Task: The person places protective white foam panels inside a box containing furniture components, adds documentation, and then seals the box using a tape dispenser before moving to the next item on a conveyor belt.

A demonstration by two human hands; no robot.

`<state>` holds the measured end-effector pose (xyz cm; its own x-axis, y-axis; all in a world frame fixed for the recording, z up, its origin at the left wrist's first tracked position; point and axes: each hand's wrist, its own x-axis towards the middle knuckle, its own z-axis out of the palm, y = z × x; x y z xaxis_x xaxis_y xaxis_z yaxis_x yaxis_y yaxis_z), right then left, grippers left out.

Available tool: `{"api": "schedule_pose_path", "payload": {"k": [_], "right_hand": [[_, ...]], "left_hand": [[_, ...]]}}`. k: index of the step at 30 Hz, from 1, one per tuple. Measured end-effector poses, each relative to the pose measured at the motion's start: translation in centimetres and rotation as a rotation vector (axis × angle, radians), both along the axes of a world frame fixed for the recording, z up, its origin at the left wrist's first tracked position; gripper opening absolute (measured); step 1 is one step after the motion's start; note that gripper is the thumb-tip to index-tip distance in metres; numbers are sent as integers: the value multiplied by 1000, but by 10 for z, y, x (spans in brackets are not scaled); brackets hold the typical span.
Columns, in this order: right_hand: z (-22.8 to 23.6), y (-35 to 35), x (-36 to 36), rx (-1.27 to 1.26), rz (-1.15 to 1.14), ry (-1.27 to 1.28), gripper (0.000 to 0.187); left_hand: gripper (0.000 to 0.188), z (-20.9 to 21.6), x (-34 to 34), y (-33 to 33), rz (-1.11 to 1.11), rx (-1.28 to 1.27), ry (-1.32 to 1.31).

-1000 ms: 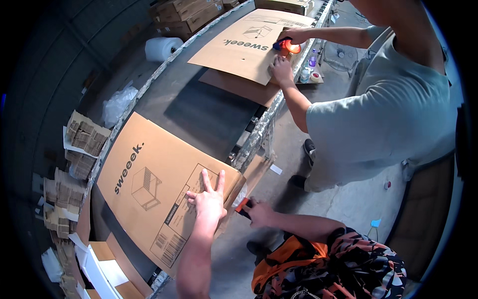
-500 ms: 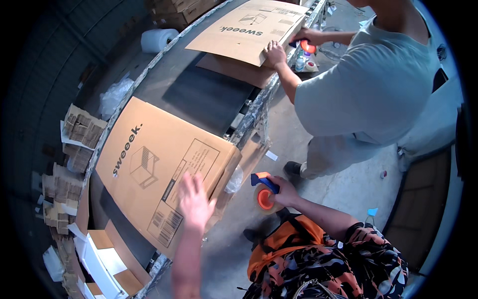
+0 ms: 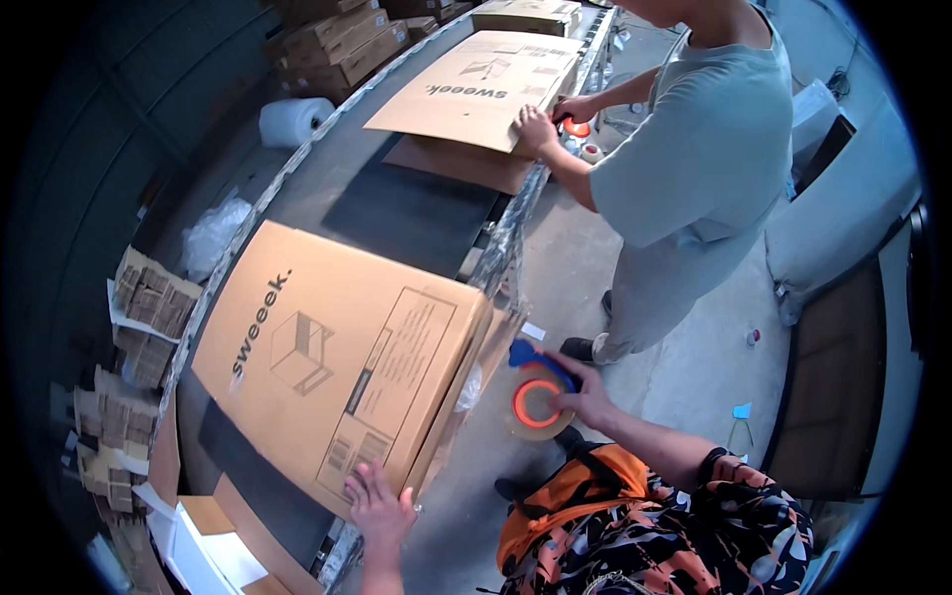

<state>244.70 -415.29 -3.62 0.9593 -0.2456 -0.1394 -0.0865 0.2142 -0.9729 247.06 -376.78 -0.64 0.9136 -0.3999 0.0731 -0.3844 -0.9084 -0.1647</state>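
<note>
At the near edge of the cardboard box (image 3: 342, 342), holds the left hand (image 3: 381, 509) spread; grips a tape dispenser (image 3: 536, 385) in the right hand (image 3: 589, 399), right of the box; has the box lying on the conveyor (image 3: 421, 213).

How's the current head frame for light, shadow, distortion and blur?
Head view: near carton brightly lit; head view: darker patch across the conveyor belt, likely shadow; head view: wall at left dim, corners black, conveyor edges bowed by the fisheye; head view: left hand looks slightly soft, perhaps motion blur.
</note>
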Motion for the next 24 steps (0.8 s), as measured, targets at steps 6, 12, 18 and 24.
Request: {"api": "schedule_pose_path", "payload": {"k": [6, 12, 18, 24], "right_hand": [[62, 50, 76, 204, 93, -187, 81], [65, 181, 194, -463, 127, -21, 62], [18, 67, 139, -691, -537, -381, 51], [-23, -16, 133, -375, 31, -245, 63]], "left_hand": [[74, -3, 3, -7, -35, -161, -29], [70, -5, -1, 0, 13, -153, -48], [60, -1, -4, -9, 0, -154, -86], [55, -1, -3, -10, -2, -121, -81]]}}
